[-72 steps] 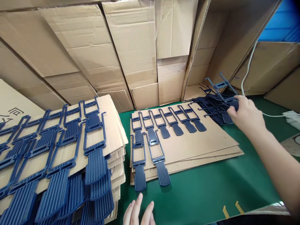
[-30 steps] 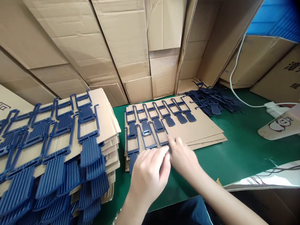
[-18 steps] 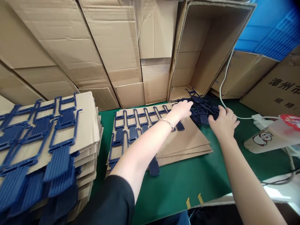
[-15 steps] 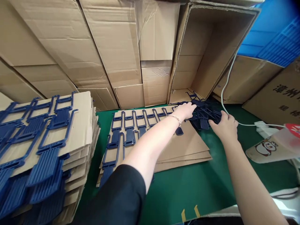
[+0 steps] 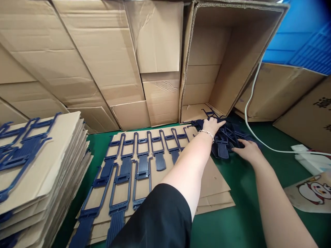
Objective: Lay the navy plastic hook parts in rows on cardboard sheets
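Several dark blue plastic frame pieces with ribbed tabs (image 5: 222, 150) lie tangled in a pile at the mouth of the tipped carton. My left hand (image 5: 212, 126) rests over the left of this pile, one digit stretched out to the right and the other fingertips partly hidden. At the pile's right edge is my right hand (image 5: 247, 151), thumb and fingers apart, its fingertips touching or close to the pieces. Similar blue frames (image 5: 121, 187) lie in rows on a cardboard sheet (image 5: 214, 179) under my left arm.
A tall stack of cardboard sheets (image 5: 64, 165) with blue frames stands on the left. Behind the pile is an open carton (image 5: 201, 74). A white cable (image 5: 248, 103) runs down on the right, near a printed cup (image 5: 310, 193). Flat cartons (image 5: 100, 51) form the back wall.
The view has shifted, so the sheet stack sits further left. My left hand has pushed further into the pile, and my right hand has come closer to its right edge.
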The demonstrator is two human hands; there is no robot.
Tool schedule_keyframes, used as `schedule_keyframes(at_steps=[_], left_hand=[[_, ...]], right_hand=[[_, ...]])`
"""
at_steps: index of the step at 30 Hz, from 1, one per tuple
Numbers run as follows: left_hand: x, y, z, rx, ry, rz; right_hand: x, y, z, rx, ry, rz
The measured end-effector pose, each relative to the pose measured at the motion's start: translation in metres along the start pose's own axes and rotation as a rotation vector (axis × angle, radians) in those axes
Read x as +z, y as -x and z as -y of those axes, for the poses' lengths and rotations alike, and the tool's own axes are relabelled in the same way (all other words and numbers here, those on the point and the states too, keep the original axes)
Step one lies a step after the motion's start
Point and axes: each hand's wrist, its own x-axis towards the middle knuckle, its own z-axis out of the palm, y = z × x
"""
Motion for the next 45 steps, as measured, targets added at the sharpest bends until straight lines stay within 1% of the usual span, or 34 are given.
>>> schedule_keyframes(at_steps=[3,5,8,10,12,15,16,18,20,23,26,28,30,33,37,40,42,45], left_hand=[[0.004,-0.01,0.007,0.013,0.046,0.026],[0.005,-0.013,0.011,0.009,0.081,0.039],[0.005,-0.013,0.015,-0.02,0.146,0.065],[0.004,-0.013,0.016,-0.06,0.2,0.09],[0.003,-0.013,0.016,-0.119,0.259,0.123],[-0.001,-0.014,0.011,-0.216,0.325,0.163],[-0.002,-0.014,0.009,-0.239,0.334,0.168],[-0.004,-0.013,0.005,-0.258,0.334,0.176],[-0.005,-0.011,0.002,-0.237,0.318,0.206],[-0.006,-0.01,0.002,-0.177,0.29,0.301],[-0.004,-0.011,0.001,-0.165,0.251,0.356],[-0.002,-0.012,-0.002,-0.175,0.211,0.336],[-0.001,-0.013,-0.006,-0.17,0.171,0.288],[0.002,-0.014,-0.012,-0.123,0.129,0.23],[0.005,-0.015,-0.017,-0.063,0.09,0.236],[0.008,-0.018,-0.023,-0.064,0.056,0.244],[0.011,-0.021,-0.027,-0.058,0.033,0.225],[0.014,-0.025,-0.031,-0.053,0.015,0.184]], right_hand=[[-0.002,0.009,0.003,0.053,-0.016,-0.017],[-0.01,0.021,0.009,0.035,-0.01,-0.042],[-0.026,0.046,0.022,0.018,0.04,-0.073],[-0.035,0.066,0.032,0.034,0.06,-0.133],[-0.039,0.082,0.041,0.009,0.033,-0.269],[-0.036,0.096,0.051,-0.133,-0.052,-0.566],[-0.034,0.097,0.052,-0.18,-0.075,-0.64],[-0.029,0.096,0.052,-0.234,-0.099,-0.713],[-0.024,0.093,0.05,-0.251,-0.111,-0.724],[-0.021,0.09,0.045,-0.258,-0.145,-0.724],[-0.02,0.088,0.042,-0.253,-0.161,-0.706],[-0.018,0.086,0.04,-0.253,-0.168,-0.704],[-0.015,0.084,0.039,-0.257,-0.183,-0.712],[-0.009,0.081,0.038,-0.269,-0.187,-0.698],[-0.005,0.079,0.038,-0.304,-0.19,-0.643],[-0.005,0.08,0.039,-0.323,-0.217,-0.665],[-0.007,0.081,0.039,-0.318,-0.227,-0.679],[-0.007,0.08,0.038,-0.314,-0.224,-0.667]])
